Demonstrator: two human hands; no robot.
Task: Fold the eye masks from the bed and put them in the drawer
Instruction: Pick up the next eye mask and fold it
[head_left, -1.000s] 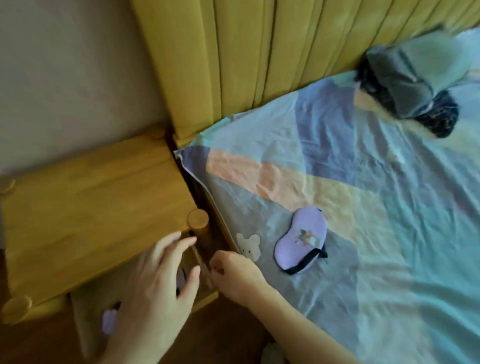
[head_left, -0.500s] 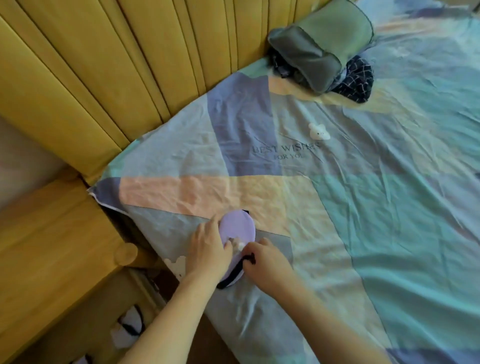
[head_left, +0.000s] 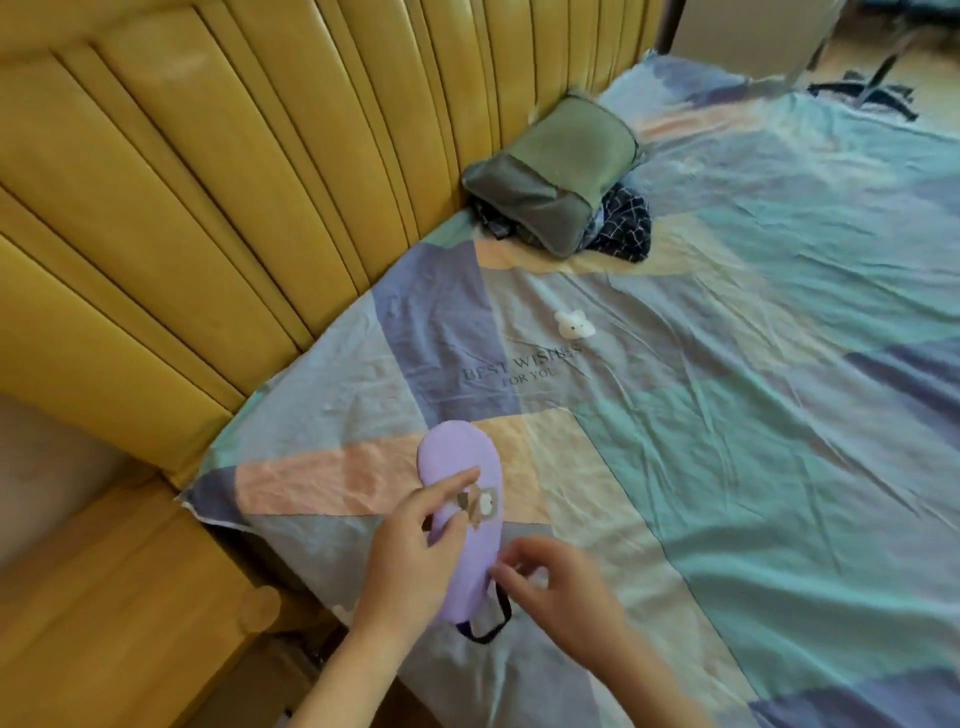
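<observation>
Since half a second ago both hands have shifted on the mask: the left now shows a thumb laid over its middle, and the right has drawn back toward its lower end, with more of the lilac fabric uncovered between them.

Largest in view is the bed with its patchwork sheet of teal, blue, peach and grey panels (head_left: 727, 415), wrinkled and printed with "BEST WISHES FOR YOU". Behind it runs the ribbed yellow padded headboard (head_left: 234, 182). At the lower left stands the light wooden bedside cabinet (head_left: 104, 597), just beside the mattress corner. Against the headboard, well apart from the hands, lies the olive-green fabric pouch (head_left: 550, 171), resting on a dark navy checked cloth (head_left: 623, 223).

Near the bed's edge the lilac padded eye mask with a small bear patch (head_left: 462, 457) lies lengthwise on the sheet, unfolded, its black elastic strap (head_left: 493, 623) looping out at the lower end. The left hand (head_left: 410, 561) holds it from the left side, its grip pinching the mask with the thumb on top near the bear patch and the fingers beneath. The right hand (head_left: 561, 582) touches the lower right edge of the mask; it is blurred, its fingers curled loosely, and I cannot tell whether that grip is closed on anything.

A small white bear-shaped toy (head_left: 574, 325) sits on the sheet above the printed words.
</observation>
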